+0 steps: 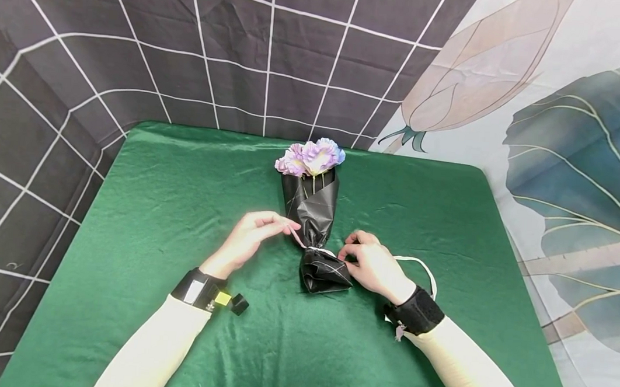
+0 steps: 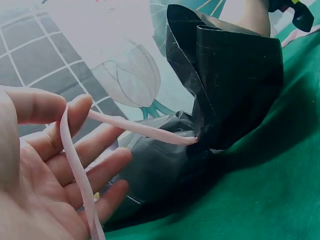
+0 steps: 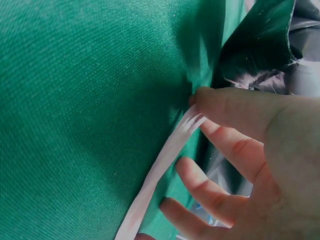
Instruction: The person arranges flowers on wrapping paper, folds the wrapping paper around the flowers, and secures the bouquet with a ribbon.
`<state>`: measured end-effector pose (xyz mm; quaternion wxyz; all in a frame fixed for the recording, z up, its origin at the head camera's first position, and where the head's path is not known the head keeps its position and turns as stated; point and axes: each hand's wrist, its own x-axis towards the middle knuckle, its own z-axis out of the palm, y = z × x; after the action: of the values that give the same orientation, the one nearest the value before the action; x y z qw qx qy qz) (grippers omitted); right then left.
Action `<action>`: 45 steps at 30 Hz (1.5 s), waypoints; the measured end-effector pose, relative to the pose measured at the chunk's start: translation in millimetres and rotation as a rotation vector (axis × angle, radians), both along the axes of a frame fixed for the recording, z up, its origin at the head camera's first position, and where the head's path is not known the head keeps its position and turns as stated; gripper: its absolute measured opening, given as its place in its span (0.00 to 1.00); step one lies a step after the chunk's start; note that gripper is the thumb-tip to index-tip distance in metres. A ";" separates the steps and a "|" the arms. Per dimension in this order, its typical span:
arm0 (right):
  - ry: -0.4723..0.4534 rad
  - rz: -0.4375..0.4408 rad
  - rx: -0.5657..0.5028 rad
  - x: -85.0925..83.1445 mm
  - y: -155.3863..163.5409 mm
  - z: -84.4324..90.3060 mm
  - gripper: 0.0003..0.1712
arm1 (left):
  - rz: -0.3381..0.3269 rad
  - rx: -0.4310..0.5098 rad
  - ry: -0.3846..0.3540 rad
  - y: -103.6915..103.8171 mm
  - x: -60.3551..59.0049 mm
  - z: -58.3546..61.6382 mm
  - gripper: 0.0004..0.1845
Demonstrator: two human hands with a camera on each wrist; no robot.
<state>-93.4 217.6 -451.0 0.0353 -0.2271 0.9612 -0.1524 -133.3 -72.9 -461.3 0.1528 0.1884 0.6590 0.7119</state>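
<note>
From the head view, a black-wrapped bouquet (image 1: pixel 311 217) lies mid-desk (image 1: pixel 156 209), purple flowers (image 1: pixel 312 157) poking from its top. At the left wrist, the left hand (image 2: pixel 50 170) pinches the pale ribbon (image 2: pixel 140 129) (taut at the neck). At the right wrist, the right hand (image 3: pixel 250 150) pinches the other end; uneven pulling could slip the loop off.
</note>
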 end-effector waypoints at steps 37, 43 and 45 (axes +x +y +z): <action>0.020 -0.017 0.009 -1.3 0.9 -5.3 0.06 | 0.174 0.259 -0.028 38.6 11.9 -15.3 0.06; 0.023 -0.013 0.004 -1.5 0.5 -5.9 0.06 | 0.193 0.274 -0.056 40.4 12.0 -19.9 0.06; 0.024 -0.014 0.002 -1.4 0.6 -5.8 0.07 | 0.186 0.257 -0.043 40.6 12.1 -19.4 0.08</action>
<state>-94.8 218.2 -456.8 0.0231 -0.2223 0.9633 -0.1489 -121.2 -32.3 -480.7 0.0750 0.1291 0.5736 0.8054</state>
